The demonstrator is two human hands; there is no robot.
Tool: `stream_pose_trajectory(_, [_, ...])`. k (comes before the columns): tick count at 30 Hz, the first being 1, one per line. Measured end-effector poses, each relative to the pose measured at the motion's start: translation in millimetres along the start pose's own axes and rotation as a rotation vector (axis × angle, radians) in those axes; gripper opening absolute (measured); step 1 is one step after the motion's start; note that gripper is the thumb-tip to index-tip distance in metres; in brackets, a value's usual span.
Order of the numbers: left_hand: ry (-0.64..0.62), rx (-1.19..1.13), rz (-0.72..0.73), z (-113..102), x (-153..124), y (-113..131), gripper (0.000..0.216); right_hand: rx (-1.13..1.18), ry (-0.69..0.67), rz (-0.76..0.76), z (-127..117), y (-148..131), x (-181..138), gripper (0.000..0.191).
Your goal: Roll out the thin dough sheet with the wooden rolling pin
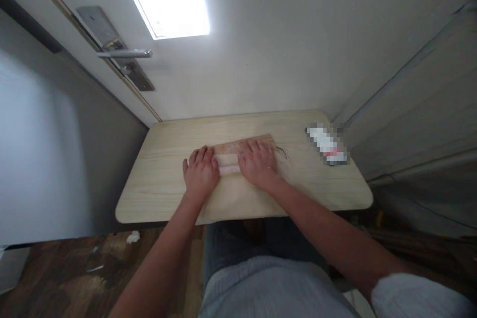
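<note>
Side by side, my left hand [201,171] and my right hand [259,161] press down on a pale, folded or rolled sheet-like piece [228,170] on the table. The fingers of both hands lie over it, slightly spread and bent at the tips. Along its far edge runs a brownish strip [238,146], partly covered by my fingertips; its material is unclear. A thin dark cord or wire [283,152] sticks out beyond the strip's right end. A pale flat sheet [233,201] reaches from under the piece toward the table's near edge.
The light wood-patterned table [156,184] stands against a white door with a metal handle [124,53] and a bright window. On its right side lies a blurred-out flat object [328,145]. Crumpled white paper [133,237] is on the floor at left.
</note>
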State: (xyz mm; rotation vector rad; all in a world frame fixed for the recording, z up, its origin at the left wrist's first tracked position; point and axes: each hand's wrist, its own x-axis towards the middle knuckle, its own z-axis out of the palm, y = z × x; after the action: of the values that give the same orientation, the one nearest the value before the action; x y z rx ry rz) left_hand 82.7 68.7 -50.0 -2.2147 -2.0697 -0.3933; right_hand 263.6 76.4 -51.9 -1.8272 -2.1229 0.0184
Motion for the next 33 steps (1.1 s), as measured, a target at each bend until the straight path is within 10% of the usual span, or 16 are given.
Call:
stream_pose_trajectory(8, [0.019, -0.032, 0.006, -2, 4, 1, 0.047, -0.002, 0.028, 0.0, 5, 1, 4, 0.047])
stream_pose_trajectory(22, [0.064, -0.233, 0.235, -15, -87, -8, 0.031, 0.252, 0.092, -0.23, -15, 15, -86, 0.023])
stream_pose_trajectory(33, [0.013, -0.187, 0.15, -13, -100, 15, 0.055, 0.074, 0.08, -0.101, -17, 2, -99, 0.044])
